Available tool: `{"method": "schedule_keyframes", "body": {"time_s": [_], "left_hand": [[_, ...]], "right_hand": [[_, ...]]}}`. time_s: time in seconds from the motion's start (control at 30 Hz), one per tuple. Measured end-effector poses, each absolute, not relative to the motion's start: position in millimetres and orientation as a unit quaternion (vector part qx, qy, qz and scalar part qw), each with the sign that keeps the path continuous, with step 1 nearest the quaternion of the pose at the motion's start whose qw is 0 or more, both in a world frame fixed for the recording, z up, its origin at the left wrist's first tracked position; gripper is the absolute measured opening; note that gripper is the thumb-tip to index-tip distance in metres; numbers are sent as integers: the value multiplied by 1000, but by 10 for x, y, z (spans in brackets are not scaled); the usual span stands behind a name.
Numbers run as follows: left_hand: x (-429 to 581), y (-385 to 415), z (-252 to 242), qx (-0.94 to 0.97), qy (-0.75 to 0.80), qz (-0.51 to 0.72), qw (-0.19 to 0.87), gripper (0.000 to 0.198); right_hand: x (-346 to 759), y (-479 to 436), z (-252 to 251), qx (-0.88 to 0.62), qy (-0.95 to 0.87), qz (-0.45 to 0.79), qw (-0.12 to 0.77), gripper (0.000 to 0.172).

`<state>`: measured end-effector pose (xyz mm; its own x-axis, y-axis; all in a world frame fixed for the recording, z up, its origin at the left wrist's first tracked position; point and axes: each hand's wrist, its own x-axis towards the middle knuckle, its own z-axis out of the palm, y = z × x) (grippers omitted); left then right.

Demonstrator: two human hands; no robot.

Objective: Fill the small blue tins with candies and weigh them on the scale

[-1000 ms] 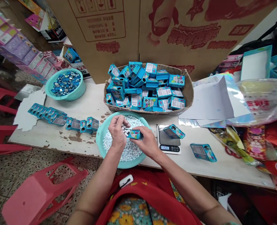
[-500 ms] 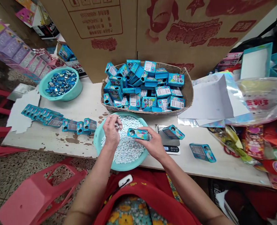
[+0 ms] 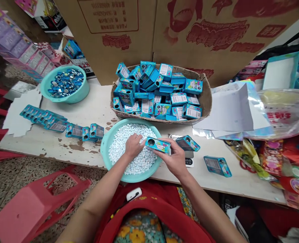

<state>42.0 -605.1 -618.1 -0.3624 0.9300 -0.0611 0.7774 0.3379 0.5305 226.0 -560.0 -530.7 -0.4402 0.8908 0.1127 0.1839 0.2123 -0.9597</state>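
My right hand (image 3: 175,156) grips a small blue candy box (image 3: 158,145), tilted over the right side of the turquoise bowl (image 3: 104,148). A dark round hole shows at the box's left end. My left hand (image 3: 134,146) is low over the small white candies (image 3: 124,135) in the bowl, its fingers curled close to that hole. Those fingertips and the candies in them are mostly hidden. Just right of my right hand, another blue box (image 3: 188,143) rests on a kitchen scale (image 3: 189,160), partly covered.
A cardboard tray (image 3: 207,98) heaped with blue boxes stands behind the bowl. Blue boxes (image 3: 74,131) line the left, below a bowl of shiny blue lids (image 3: 70,98). One box (image 3: 217,166) lies right of the scale. Paper sheets (image 3: 230,108) and a red stool (image 3: 38,202) flank the table.
My left hand has moved right and down from the bowl's back left to the box's hole, with its candies now hidden. The box in my right hand has shifted slightly right.
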Motion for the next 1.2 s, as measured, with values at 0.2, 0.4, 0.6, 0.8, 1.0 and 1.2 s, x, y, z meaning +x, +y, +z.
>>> {"method": "schedule_keyframes", "body": {"time_s": [0.2, 0.4, 0.6, 0.8, 1.0, 1.2], "left_hand": [[284, -6238, -6112, 266, 770, 512, 273, 23], [389, -6232, -5503, 116, 619, 676, 382, 28], [500, -6179, -5101, 95, 485, 764, 415, 24], [509, -6142, -5016, 97, 501, 776, 371, 27], [509, -6118, -5012, 103, 509, 770, 370, 24], [542, -6099, -4985, 105, 517, 765, 369, 23]], "right_hand": [[2212, -5622, -5420, -404, -719, 464, 323, 31], [2104, -5683, -5375, -367, -765, 429, 309, 30], [1913, -5798, -5347, -321, -810, 406, 276, 29], [1867, -5830, -5250, -315, -809, 412, 279, 30], [1877, -5792, -5254, -326, -801, 423, 270, 31], [1896, -5776, -5235, -314, -800, 431, 276, 32]]}}
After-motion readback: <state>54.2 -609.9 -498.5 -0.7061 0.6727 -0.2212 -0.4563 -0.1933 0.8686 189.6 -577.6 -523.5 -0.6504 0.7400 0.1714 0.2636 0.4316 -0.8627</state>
